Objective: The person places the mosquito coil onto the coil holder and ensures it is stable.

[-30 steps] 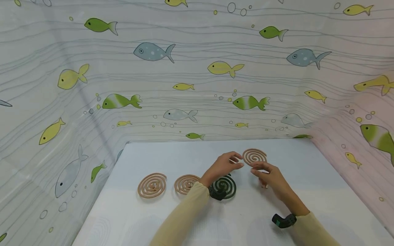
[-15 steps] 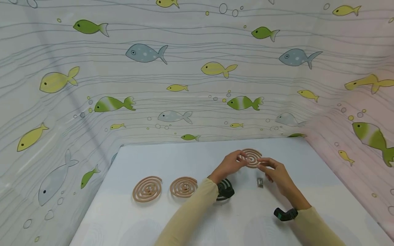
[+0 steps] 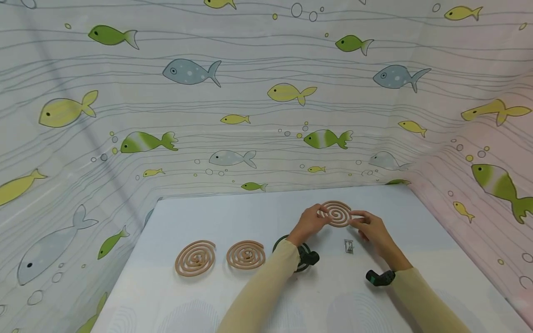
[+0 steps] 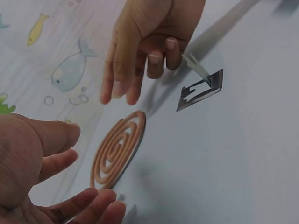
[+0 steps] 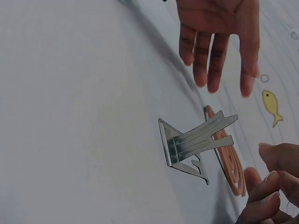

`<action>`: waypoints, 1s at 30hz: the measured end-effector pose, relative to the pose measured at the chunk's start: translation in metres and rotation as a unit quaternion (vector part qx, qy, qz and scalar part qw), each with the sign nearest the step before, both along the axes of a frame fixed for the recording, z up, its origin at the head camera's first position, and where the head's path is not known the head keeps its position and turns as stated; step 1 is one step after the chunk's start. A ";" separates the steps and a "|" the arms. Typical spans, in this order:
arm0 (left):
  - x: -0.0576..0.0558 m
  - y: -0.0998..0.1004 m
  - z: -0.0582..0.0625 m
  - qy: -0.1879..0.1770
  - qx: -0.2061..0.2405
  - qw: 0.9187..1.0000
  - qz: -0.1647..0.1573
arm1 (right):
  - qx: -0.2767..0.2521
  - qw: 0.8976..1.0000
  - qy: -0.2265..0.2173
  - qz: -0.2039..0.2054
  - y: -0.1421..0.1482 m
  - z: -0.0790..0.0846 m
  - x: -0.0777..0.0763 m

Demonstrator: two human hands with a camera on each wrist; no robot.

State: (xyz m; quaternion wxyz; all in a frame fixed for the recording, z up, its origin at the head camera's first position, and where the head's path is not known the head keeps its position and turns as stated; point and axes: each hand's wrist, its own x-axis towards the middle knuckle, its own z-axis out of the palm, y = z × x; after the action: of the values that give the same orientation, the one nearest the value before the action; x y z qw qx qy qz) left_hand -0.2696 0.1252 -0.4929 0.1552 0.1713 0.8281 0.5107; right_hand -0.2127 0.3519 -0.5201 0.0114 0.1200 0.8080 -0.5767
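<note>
A brown mosquito coil (image 3: 339, 215) lies on the white table toward the back. My left hand (image 3: 311, 223) is at its left side, fingertips overlapping the coil in the head view. In the left wrist view those fingers are spread right at the coil's (image 4: 117, 151) lower end. At the right rim is my right hand (image 3: 369, 227), fingers loosely bent and thumb apart from them. Nearer than the coil sits a small metal coil stand (image 3: 349, 246). Its raised forked tongue (image 5: 205, 137) shows in the right wrist view, with neither hand on it.
Two more brown coils, the left one (image 3: 195, 259) and the middle one (image 3: 246, 255), lie in a row with a dark green coil (image 3: 278, 240), partly hidden by my left wrist and its camera (image 3: 309, 257). A fish-patterned sheet (image 3: 266, 138) stands behind and beside the table.
My left hand has moved right to the back coil's left side. My right hand has shifted off the metal stand, which now shows in the head view. The head view has turned slightly.
</note>
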 end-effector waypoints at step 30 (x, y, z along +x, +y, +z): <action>-0.011 0.014 -0.010 -0.098 0.082 0.990 0.058 | 0.016 0.999 -0.052 -0.003 0.010 -0.010 -0.029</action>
State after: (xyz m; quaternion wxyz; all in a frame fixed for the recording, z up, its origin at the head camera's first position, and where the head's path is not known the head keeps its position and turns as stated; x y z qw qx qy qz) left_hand -0.2811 0.1390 -0.5031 0.1906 0.0845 0.7727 0.5996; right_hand -0.2414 0.3623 -0.5299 0.0500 0.1522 0.8151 -0.5568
